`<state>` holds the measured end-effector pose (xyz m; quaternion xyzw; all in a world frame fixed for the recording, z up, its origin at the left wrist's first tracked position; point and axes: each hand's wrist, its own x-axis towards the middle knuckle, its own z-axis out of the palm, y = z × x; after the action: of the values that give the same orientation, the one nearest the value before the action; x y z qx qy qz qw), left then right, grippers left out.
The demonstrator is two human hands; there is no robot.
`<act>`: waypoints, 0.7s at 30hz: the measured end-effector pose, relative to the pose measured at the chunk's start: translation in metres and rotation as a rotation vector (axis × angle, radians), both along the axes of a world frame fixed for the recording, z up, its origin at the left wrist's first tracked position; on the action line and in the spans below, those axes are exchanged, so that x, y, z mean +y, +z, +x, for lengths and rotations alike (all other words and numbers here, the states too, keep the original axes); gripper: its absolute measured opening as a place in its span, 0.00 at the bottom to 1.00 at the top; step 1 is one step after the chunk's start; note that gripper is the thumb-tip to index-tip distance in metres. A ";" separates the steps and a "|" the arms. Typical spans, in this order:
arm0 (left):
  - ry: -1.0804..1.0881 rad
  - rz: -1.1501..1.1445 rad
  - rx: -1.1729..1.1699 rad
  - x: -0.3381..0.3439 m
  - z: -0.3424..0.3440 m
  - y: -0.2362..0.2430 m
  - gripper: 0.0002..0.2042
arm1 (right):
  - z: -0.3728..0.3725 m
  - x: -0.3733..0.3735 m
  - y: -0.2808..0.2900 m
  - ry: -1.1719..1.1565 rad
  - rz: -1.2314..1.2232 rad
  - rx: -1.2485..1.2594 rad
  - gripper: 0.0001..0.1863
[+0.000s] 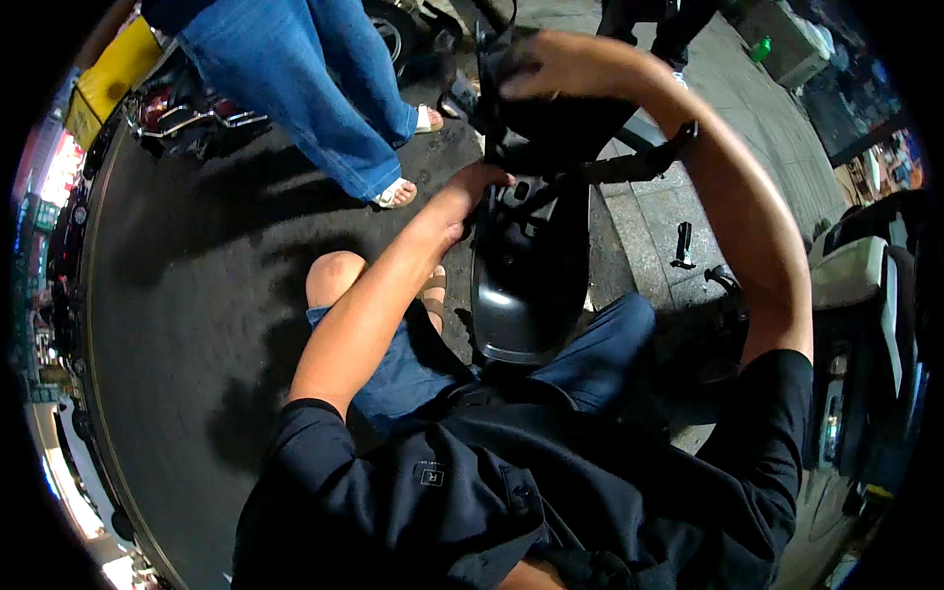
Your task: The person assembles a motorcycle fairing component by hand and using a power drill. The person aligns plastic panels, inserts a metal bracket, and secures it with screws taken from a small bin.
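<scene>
A long black plastic scooter body piece (526, 305) with openings lies between my knees, with a taller black section (575, 118) at its far end. My left hand (467, 197) is closed on the left edge near the middle, its thumb by the openings. My right hand (546, 69) is over the top of the far section, touching it; its fingers are blurred and partly lost against the black plastic. A dark bar (639, 165) sticks out to the right under my right forearm.
A person in jeans (324, 108) and sandals stands front left beside a motorbike (167, 113). Another person's dark legs (678, 25) are beyond. Small dark parts (683, 246) lie on right-side paving (639, 236). A seat-like object (851, 270) is far right, a green bottle (759, 49) top right.
</scene>
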<state>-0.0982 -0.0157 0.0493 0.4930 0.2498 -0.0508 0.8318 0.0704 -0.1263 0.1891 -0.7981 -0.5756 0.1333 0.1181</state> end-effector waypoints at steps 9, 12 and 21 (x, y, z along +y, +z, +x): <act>0.130 -0.004 0.033 0.013 -0.006 -0.012 0.11 | 0.016 -0.166 0.002 -0.563 1.146 0.305 0.28; 0.132 0.056 -0.012 0.022 -0.015 -0.017 0.11 | -0.037 -0.142 -0.099 -0.553 0.909 0.623 0.27; 0.153 0.019 0.033 0.021 -0.019 -0.017 0.11 | -0.062 -0.058 -0.120 -0.648 0.647 0.149 0.17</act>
<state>-0.1173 0.0056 0.0321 0.4793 0.3010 0.0073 0.8244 0.0082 -0.1841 0.0687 -0.8472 -0.2985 -0.0399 0.4378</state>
